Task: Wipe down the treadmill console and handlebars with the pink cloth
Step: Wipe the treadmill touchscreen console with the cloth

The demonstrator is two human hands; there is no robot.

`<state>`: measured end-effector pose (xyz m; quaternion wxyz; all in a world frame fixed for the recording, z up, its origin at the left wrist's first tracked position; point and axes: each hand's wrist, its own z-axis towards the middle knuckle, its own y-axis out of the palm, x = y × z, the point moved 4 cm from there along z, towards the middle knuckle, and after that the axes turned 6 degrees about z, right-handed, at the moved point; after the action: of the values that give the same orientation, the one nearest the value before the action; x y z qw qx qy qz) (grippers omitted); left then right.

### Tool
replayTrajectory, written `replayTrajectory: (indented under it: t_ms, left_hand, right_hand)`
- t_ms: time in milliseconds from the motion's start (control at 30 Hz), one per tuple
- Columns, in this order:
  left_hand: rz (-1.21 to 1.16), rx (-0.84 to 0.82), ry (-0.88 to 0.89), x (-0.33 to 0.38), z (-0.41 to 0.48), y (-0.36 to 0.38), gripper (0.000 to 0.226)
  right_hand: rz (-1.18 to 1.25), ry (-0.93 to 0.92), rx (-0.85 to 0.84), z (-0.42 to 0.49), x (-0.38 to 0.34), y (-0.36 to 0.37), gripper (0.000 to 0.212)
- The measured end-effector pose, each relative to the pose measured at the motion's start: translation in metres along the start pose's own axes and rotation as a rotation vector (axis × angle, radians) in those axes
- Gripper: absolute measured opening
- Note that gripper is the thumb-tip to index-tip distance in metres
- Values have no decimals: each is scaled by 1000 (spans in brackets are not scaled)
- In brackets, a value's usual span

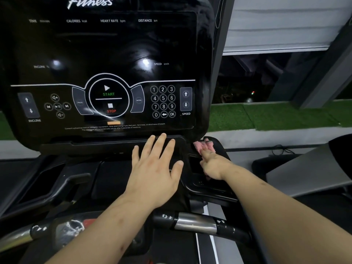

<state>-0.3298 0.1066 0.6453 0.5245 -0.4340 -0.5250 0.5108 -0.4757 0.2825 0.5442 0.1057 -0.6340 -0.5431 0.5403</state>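
The black treadmill console fills the upper left, its button panel showing START, STOP and a number pad. My left hand lies flat with straight, spread fingers on the black ledge just below the panel. My right hand presses the pink cloth against the console's lower right corner; most of the cloth is hidden under the hand. A handlebar with a silver pulse sensor runs across the bottom, below both forearms.
Black trays sit left of my left hand. To the right are a strip of green turf, a grey ledge, a dark window and a white blind. A second machine's dark part shows at the right edge.
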Motion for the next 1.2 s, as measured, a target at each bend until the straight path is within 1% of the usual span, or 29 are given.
replayTrajectory:
  t_ms: [100,200,367,467,633,767,933,1067,1133,1200]
  left_hand:
    - [-5,7,-1,1,0,0,80]
    - [-2,14,3,1,0,0,79]
    - [7,11,1,2,1,2,79]
    - [8,12,-2,1,1,2,79]
    - [9,-1,-3,1,1,1,80]
    - [11,-5,-1,-1,1,-1,81]
    - [16,-12,-8,0,0,-2,81]
    - [26,-30,-14,0,0,-3,68]
    - [31,-40,-10,1,-1,-4,67]
    - [30,-48,-9,3,-4,-5,66]
  right_hand:
    - [35,14,13,5,-2,5,73]
    - [-1,-1,5,0,3,5,67]
    - [-24,-14,32,-13,5,7,64]
    - [-41,-31,62,-16,3,12,65]
    - [-95,-26,38,-13,1,15,72]
    - [-113,-63,43,-11,3,3,70]
    - [-265,-38,-25,-27,13,-5,66]
    - [-489,-31,-63,-51,13,0,52]
    - [-552,-19,-59,-60,20,2,52]
    - [-536,-2,-14,-63,28,3,51]
